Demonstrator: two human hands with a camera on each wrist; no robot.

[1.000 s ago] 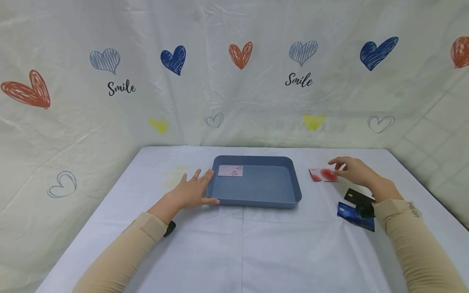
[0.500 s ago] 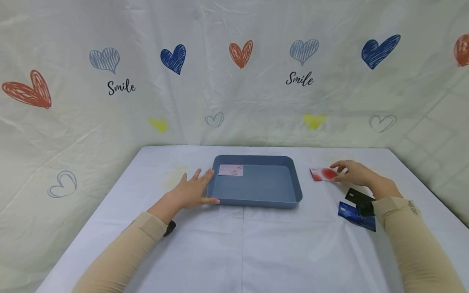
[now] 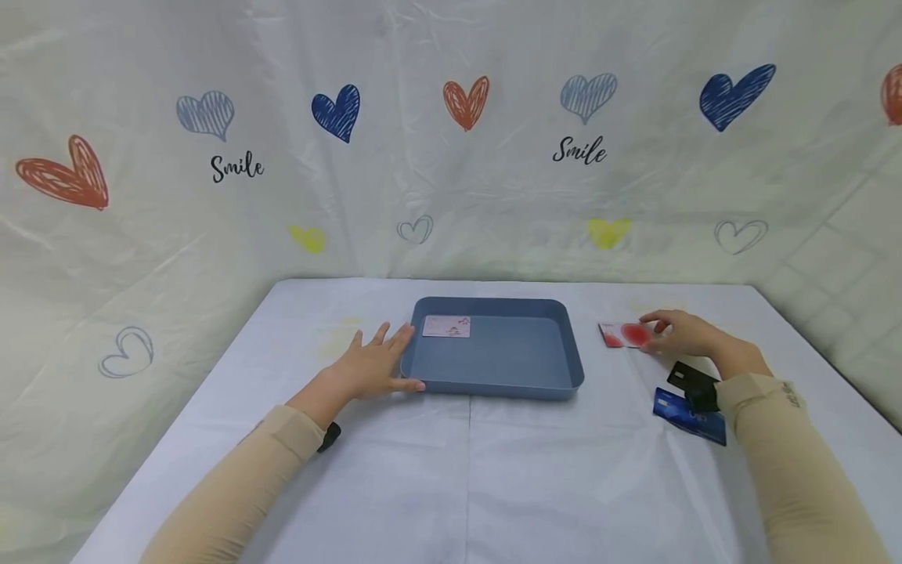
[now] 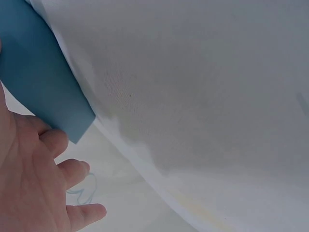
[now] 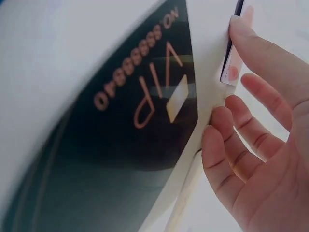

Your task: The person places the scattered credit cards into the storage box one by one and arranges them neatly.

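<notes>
In the head view, my left hand (image 3: 366, 368) lies spread at the left end of a blue-grey tray (image 3: 493, 390), fingertips at its rim. The left wrist view shows its fingers straight beside the tray's wall (image 4: 43, 72). To the right, my right hand (image 3: 683, 333) bends over a red-and-white card (image 3: 623, 335) on the table. Its thumb is on the card's near edge and its index finger at the far side, pinching it. The right wrist view shows the thumb against the card (image 5: 233, 67), the other fingers loosely curled. A pink card (image 3: 446, 327) lies inside the tray, upper left.
Under my right wrist lie a black card (image 3: 680, 374), lettered VIP in the right wrist view, and a blue bank card (image 3: 687, 417), partly overlapped. A white cloth (image 3: 423, 486) covers the table. A curtain printed with hearts (image 3: 493, 180) hangs behind it.
My right index finger has come slightly closer to the thumb over the red-and-white card. The left hand, tray and cards stay put; the head view has shifted slightly.
</notes>
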